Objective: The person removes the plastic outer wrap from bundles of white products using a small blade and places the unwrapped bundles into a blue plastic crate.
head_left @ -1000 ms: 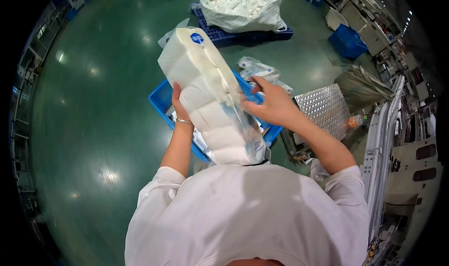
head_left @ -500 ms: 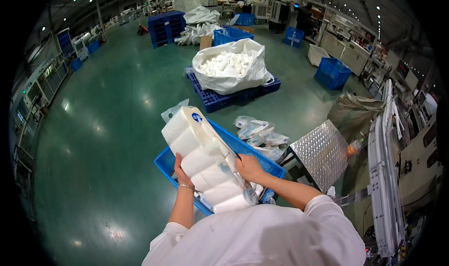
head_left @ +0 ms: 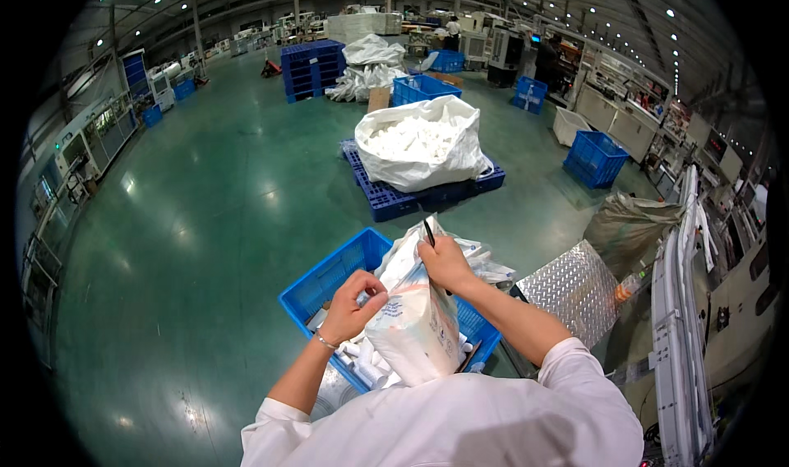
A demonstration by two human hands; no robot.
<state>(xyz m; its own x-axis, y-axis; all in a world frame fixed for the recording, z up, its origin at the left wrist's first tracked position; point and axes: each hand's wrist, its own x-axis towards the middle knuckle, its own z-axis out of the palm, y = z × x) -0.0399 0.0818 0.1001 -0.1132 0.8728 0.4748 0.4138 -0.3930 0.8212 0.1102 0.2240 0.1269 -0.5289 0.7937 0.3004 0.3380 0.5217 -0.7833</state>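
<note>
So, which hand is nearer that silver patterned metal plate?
Right. The right hand is left of the silver patterned metal plate; the left hand is farther left, beside the plastic-wrapped pack.

Left fingers curled, right fingers clenched

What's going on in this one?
A person is handling a plastic-wrapped white package above a blue crate that has white pieces in it. Their right hand grips a slim dark tool at the package's far end. Their left hand is curled at its left side; whether it touches is unclear. Beyond the crate, an open white sack of white pieces sits on a blue pallet.
</note>
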